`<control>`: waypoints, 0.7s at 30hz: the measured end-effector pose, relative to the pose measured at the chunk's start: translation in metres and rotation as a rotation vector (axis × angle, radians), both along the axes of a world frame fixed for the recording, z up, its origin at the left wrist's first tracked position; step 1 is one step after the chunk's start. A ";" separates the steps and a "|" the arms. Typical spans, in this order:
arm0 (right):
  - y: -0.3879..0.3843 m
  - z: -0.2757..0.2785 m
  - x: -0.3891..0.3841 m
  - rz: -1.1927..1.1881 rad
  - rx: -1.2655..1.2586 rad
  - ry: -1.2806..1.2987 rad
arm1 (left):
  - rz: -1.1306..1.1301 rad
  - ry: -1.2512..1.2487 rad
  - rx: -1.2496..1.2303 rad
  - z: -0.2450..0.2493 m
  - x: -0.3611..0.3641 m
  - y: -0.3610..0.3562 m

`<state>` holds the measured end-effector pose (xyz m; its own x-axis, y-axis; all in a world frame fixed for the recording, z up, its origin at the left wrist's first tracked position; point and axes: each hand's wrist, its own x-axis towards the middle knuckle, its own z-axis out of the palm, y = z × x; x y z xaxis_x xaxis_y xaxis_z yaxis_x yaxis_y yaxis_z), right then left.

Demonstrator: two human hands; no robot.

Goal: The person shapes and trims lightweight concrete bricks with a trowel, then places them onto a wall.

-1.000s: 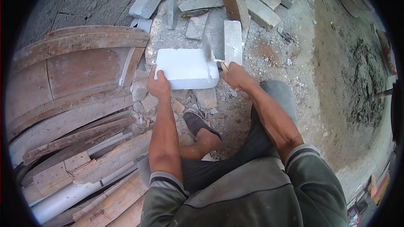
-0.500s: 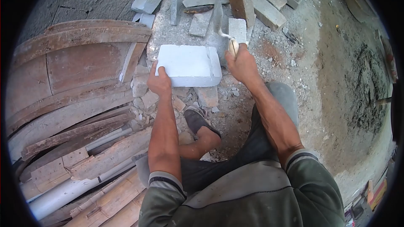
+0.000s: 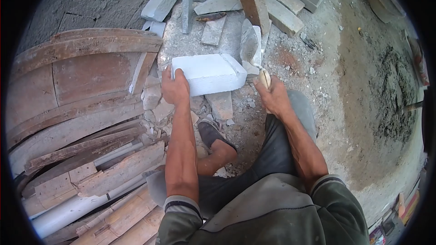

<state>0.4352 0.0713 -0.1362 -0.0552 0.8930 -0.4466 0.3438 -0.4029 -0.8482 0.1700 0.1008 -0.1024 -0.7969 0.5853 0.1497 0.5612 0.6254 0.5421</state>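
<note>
A white lightweight block [image 3: 211, 81] is tipped so that its long front side faces me, with a groove across its top near the right end. My left hand [image 3: 175, 86] grips its left end, thumb over the near top edge. My right hand [image 3: 274, 97] is closed around the pale handle of a trowel [image 3: 249, 45]. The trowel's grey blade points away from me, just beyond the block's right end and in front of a small upright block piece. Its blade looks apart from the white block.
Broken block pieces [image 3: 213, 31] and a wooden post [image 3: 251, 0] stand beyond. Curved wooden frames [image 3: 95, 66], planks and a white pipe [image 3: 81, 211] lie at left. Wet mortar [image 3: 393, 88] spreads on the ground at right, near a bucket [image 3: 385, 2].
The block has tilted, showing more of its front side. My right hand and the trowel have moved toward me and slightly right, and the blade now turns its flat face to view.
</note>
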 end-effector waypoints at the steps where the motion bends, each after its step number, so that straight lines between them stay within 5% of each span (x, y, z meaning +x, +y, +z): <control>1: -0.010 -0.004 0.001 -0.028 0.063 -0.013 | 0.004 -0.003 0.002 0.002 -0.001 0.006; 5: -0.039 -0.015 -0.016 -0.045 0.064 -0.064 | -0.044 -0.054 -0.159 0.014 -0.021 0.046; 7: -0.044 -0.035 -0.025 -0.026 0.303 -0.200 | -0.089 -0.120 -0.248 0.011 -0.047 0.073; 9: -0.034 -0.029 -0.026 0.034 0.204 -0.190 | -0.226 0.007 -0.505 -0.002 -0.068 0.093; 12: -0.019 -0.032 -0.024 0.122 0.154 -0.188 | -0.243 0.123 -0.344 -0.001 -0.049 0.077; 14: -0.011 -0.037 -0.020 0.155 0.205 -0.195 | -0.646 0.644 -0.464 -0.003 -0.057 0.052; 17: -0.009 -0.042 -0.026 0.172 0.185 -0.237 | -0.934 0.834 -0.741 0.035 -0.057 0.049; 20: -0.010 -0.046 -0.027 0.143 0.181 -0.225 | -1.168 0.920 -0.654 0.027 -0.068 0.060; 21: -0.009 -0.051 -0.028 0.119 0.198 -0.181 | -1.280 0.930 -0.425 0.012 -0.070 0.062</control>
